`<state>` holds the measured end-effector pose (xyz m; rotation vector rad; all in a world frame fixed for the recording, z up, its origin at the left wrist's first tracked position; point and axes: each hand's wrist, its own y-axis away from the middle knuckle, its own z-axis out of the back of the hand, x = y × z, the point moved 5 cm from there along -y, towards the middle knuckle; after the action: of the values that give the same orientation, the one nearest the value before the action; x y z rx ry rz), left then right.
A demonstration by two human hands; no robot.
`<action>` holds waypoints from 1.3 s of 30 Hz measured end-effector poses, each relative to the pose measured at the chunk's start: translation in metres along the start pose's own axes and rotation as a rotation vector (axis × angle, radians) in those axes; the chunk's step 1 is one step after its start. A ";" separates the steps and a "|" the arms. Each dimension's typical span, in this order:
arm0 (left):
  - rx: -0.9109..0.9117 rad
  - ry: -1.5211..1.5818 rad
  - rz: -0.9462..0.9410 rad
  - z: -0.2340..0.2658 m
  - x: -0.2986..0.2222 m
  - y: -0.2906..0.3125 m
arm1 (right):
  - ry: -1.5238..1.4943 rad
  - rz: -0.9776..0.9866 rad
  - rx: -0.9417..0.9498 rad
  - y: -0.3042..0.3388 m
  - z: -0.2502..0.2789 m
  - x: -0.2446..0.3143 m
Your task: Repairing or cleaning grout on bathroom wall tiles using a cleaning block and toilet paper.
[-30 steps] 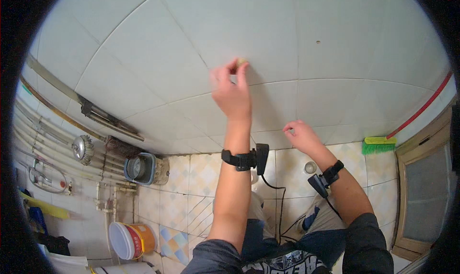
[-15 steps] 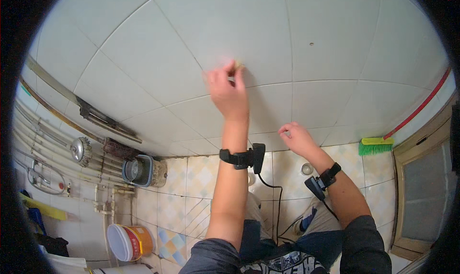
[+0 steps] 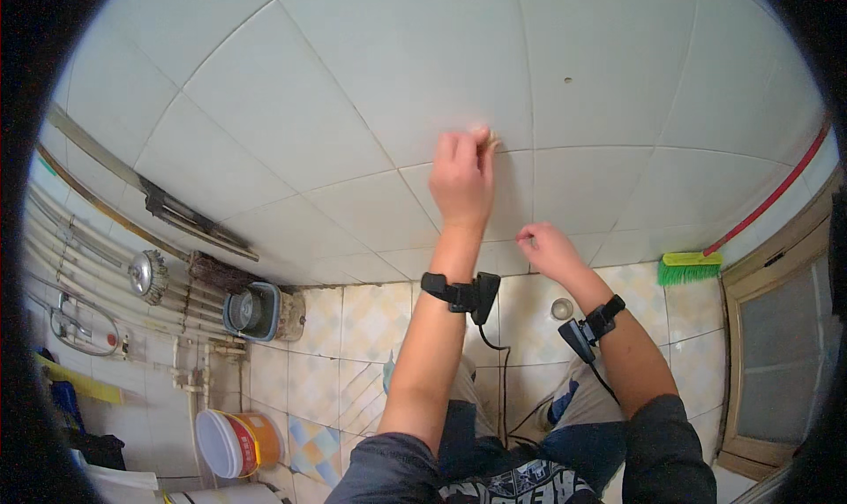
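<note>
My left hand [image 3: 462,179] reaches up to the pale tiled wall [image 3: 423,72], its fingers pinched round a small yellowish piece [image 3: 493,140]. Only an edge of that piece shows past the fingertips, so I cannot tell whether it is cloth or sponge. It lies at the wall tiles, just above a horizontal joint. Lower and to the right, my right hand [image 3: 549,247] hangs in front of the wall's lower part with its fingers curled in. What those fingers hold, if anything, is hidden. Each wrist wears a black strap with a small device and a cable.
A green broom [image 3: 689,268] with a red handle leans at the right near a wooden-framed door [image 3: 781,336]. Pipes [image 3: 106,257] run along the left wall. Below them stand a grey-blue bucket [image 3: 251,312] and an orange lidded bucket [image 3: 256,442]. A round drain [image 3: 562,309] sits in the floor.
My left hand has moved right and slightly down along the wall with the yellowish piece. My right hand stays nearly in place, its fingers curled a little more.
</note>
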<state>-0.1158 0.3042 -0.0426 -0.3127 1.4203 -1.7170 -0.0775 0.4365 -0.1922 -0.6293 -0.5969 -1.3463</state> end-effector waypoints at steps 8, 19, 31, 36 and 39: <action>-0.027 -0.003 0.008 0.011 0.023 -0.010 | -0.459 -0.272 0.075 -0.021 0.005 -0.015; 0.970 0.623 0.414 -0.054 0.026 0.134 | -0.794 -0.409 0.289 -0.005 -0.008 -0.025; 1.900 -0.559 0.332 0.023 0.221 0.348 | -0.362 -0.395 0.317 -0.005 -0.003 -0.030; 1.854 -0.530 0.300 0.017 0.237 0.391 | -0.380 -0.338 0.295 -0.015 -0.012 -0.006; 1.818 -0.572 0.379 0.005 0.213 0.405 | -0.342 -0.314 0.243 -0.018 -0.020 -0.029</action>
<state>-0.0566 0.1524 -0.4701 0.4350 -0.6882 -1.6956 -0.0987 0.4402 -0.2261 -0.5863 -1.1565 -1.4360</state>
